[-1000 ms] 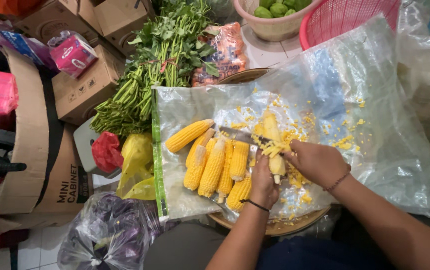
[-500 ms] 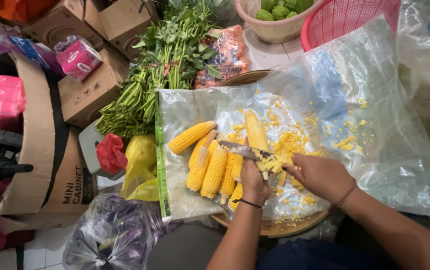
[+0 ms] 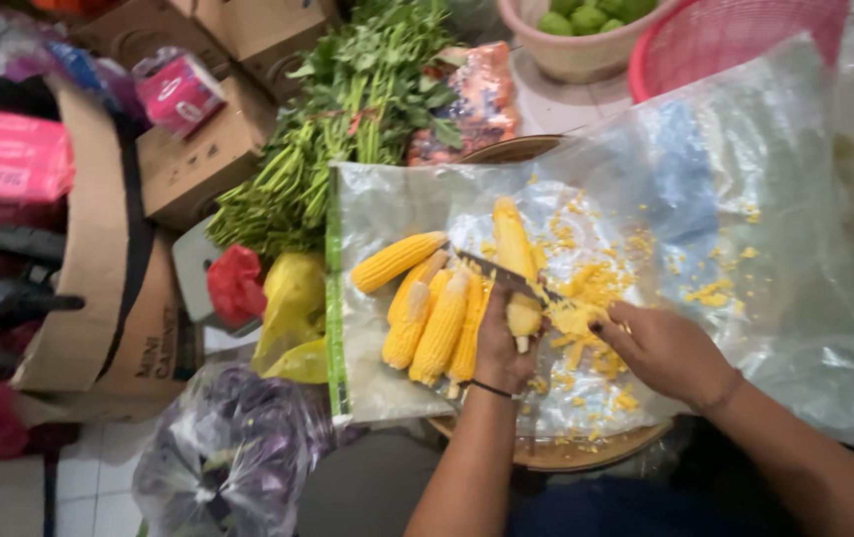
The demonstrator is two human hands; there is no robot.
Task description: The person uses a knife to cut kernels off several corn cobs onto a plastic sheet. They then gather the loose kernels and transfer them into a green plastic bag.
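Observation:
My left hand (image 3: 500, 350) grips the lower end of a yellow corn cob (image 3: 510, 242) that points away from me over a clear plastic sheet (image 3: 745, 249). My right hand (image 3: 664, 350) holds a knife (image 3: 503, 277); its blade lies across the cob's middle, pointing left. Cut kernels (image 3: 586, 298) lie scattered on the sheet beside the cob. Several whole cobs (image 3: 437, 323) lie in a pile just left of my left hand. The sheet covers a round woven tray (image 3: 586, 452).
A bunch of leafy greens (image 3: 347, 119) lies beyond the sheet, with a packet of orange food (image 3: 472, 94). Cardboard boxes (image 3: 198, 149) and pink packs (image 3: 4, 154) stand left. A beige bowl of green fruit (image 3: 586, 30) and a red basket (image 3: 735, 40) sit behind. Plastic bags (image 3: 238, 447) lie lower left.
The held cob has turned from lying low among the kernels to pointing away from me. The knife blade has moved up across its middle. More kernels lie on the sheet.

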